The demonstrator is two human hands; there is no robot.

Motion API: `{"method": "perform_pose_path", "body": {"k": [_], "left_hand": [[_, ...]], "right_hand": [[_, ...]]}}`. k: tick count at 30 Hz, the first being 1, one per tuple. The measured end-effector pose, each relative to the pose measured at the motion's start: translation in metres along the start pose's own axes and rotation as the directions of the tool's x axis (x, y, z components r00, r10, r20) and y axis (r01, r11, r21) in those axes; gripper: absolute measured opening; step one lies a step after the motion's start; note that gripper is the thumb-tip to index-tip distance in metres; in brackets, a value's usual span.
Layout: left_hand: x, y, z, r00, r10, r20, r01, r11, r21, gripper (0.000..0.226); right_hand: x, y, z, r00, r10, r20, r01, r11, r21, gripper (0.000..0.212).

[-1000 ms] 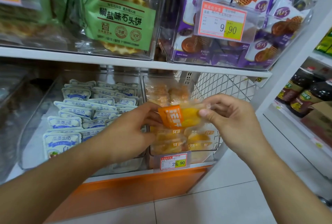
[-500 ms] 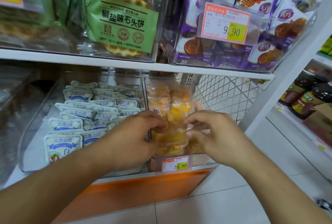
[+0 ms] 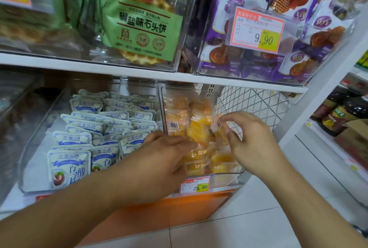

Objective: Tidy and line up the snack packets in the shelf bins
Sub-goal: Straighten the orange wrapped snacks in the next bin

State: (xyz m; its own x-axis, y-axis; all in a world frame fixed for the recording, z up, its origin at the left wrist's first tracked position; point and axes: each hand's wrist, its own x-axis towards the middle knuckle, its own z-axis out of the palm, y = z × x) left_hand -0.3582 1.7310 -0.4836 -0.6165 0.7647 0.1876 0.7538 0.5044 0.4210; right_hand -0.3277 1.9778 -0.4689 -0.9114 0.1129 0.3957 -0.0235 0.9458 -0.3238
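Small orange and yellow snack packets [image 3: 196, 128] fill a clear bin [image 3: 227, 170] on the lower shelf, some upright, some tilted. My left hand [image 3: 159, 156] reaches into the bin from the left, its fingers laid flat against the front packets and holding nothing. My right hand [image 3: 251, 140] hovers over the bin's right side, thumb and forefinger pinching the clear edge of one orange packet [image 3: 218, 125]. White and blue snack packets [image 3: 95, 128] stand in neat rows in the neighbouring clear bin [image 3: 33, 168] to the left.
A price tag [image 3: 194, 186] hangs on the orange bin's front. A white wire mesh panel [image 3: 251, 102] closes the shelf's right end. Above, bins hold green waffle packs [image 3: 143, 26] and purple biscuit packs [image 3: 258, 48]. Dark bottles [image 3: 338, 114] stand on a shelf at right.
The orange packet I held up in front of the shelf has gone down into the bin. Both hands moved forward into the bin, and my right hand has since lifted slightly.
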Motion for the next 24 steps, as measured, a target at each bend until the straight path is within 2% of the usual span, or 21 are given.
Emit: {"method": "perform_pose_path", "body": {"k": [2,5,11,14,15,20,22,24], "left_hand": [[-0.001,-0.001,0.001,1.000,-0.006,-0.010,0.006,1.000,0.006,0.055],[-0.004,-0.001,0.003,0.999,-0.012,-0.041,0.012,1.000,0.003,0.059],[-0.003,0.002,0.003,1.000,-0.027,-0.012,0.027,1.000,0.014,0.061],[-0.003,0.003,0.003,0.999,-0.027,-0.022,0.028,0.999,0.023,0.062],[-0.003,0.003,0.002,0.999,-0.032,-0.026,0.033,0.999,0.020,0.061],[-0.002,0.001,0.002,0.997,-0.074,0.008,0.074,0.997,-0.022,0.056],[-0.001,0.001,0.003,0.992,-0.119,-0.037,0.115,0.988,-0.105,0.052],[0.003,0.004,0.000,0.969,-0.239,-0.066,0.208,0.929,-0.305,0.045]], "right_hand": [[0.008,0.015,0.006,0.998,0.063,-0.006,-0.063,0.993,-0.102,0.032],[0.011,0.024,0.019,0.980,0.176,0.097,-0.161,0.976,-0.147,0.032],[0.020,0.024,0.028,0.948,0.316,0.024,-0.316,0.949,0.001,0.025],[0.020,0.023,0.033,0.926,0.377,0.011,-0.377,0.926,0.000,0.005],[0.020,0.023,0.035,0.922,0.386,0.003,-0.386,0.922,0.006,0.006],[0.010,0.012,0.020,0.926,0.371,-0.070,-0.342,0.902,0.262,0.016],[0.003,-0.001,0.007,0.930,0.355,-0.098,-0.284,0.861,0.422,0.018],[-0.007,-0.023,-0.006,0.946,0.303,-0.117,-0.196,0.820,0.539,0.019]]}}
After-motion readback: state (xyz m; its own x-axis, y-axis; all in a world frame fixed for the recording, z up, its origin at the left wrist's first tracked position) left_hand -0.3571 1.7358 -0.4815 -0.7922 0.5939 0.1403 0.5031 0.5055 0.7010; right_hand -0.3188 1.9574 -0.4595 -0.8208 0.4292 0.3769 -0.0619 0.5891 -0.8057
